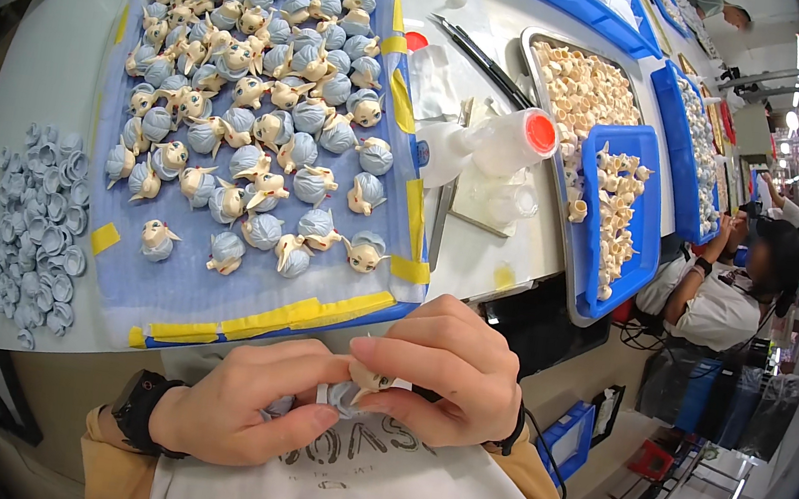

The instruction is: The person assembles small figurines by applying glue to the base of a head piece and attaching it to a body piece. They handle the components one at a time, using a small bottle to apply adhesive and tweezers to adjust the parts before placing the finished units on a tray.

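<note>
Over my lap, in front of the table edge, both hands meet at a small figurine head. My right hand [455, 368] pinches its cream-coloured face piece [369, 378], which has a painted eye and a pointed ear. My left hand [248, 406] is closed on a blue-grey hair piece [342, 396] that touches the face; fingers hide part of both. Another bit of blue-grey shows among my left fingers. Just beyond, a blue tray [200, 309] lined with cloth and yellow tape carries many figurine heads [261, 231] with blue-grey hair.
Loose blue-grey hair pieces [38, 232] are heaped at the left. To the right stand bottles with red caps [540, 133], tweezers [485, 62], a metal tray of cream pieces [582, 87] and a blue bin [636, 250] of ear-shaped faces. A co-worker [726, 303] sits farther right.
</note>
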The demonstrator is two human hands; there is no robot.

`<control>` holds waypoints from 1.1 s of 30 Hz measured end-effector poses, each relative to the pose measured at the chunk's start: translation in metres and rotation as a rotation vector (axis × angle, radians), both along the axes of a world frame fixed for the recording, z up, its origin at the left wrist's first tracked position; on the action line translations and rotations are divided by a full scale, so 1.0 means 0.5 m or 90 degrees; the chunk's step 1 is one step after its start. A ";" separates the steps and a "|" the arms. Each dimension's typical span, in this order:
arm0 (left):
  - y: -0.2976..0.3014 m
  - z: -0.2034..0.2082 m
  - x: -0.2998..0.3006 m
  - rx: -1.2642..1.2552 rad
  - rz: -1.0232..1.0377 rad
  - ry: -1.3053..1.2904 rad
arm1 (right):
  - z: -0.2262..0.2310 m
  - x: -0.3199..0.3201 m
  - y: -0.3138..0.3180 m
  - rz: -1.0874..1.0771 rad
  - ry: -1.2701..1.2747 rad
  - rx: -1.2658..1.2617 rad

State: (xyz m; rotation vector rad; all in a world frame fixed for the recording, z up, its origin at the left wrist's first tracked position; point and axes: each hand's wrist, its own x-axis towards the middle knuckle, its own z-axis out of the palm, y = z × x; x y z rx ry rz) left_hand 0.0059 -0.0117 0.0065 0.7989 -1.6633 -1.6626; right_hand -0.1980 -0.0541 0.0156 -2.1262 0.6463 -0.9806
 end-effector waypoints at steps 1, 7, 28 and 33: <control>0.000 0.000 0.000 -0.003 0.004 -0.001 | -0.001 0.000 0.000 -0.001 -0.002 0.004; 0.007 -0.004 0.007 0.120 0.031 0.035 | 0.031 -0.038 -0.014 -0.058 0.027 0.004; 0.010 0.003 0.029 0.339 0.083 0.137 | 0.051 -0.142 -0.148 -0.307 0.439 -0.062; 0.009 0.012 0.020 0.366 0.129 0.169 | 0.026 -0.144 -0.138 -0.354 0.411 -0.128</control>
